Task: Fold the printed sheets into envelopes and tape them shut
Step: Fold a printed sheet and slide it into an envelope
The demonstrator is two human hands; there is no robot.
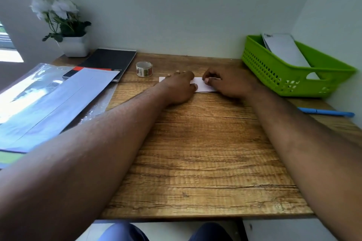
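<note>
A small folded white sheet (199, 83) lies flat on the wooden desk (195, 152) near the far edge. My left hand (181, 88) rests palm down on its left half, fingers spread, pressing it. My right hand (225, 83) covers its right end, with fingertips curled and pinching the paper's upper edge. A roll of patterned tape (144, 69) stands on the desk just left of the sheet, untouched. Most of the sheet is hidden under both hands.
A green plastic basket (293, 68) at the back right holds finished white envelopes (284, 49). A stack of printed sheets in plastic (49, 100) lies at the left, over a black notebook (109, 60). A potted plant (64, 25) stands back left; a blue pen (326, 112) lies right.
</note>
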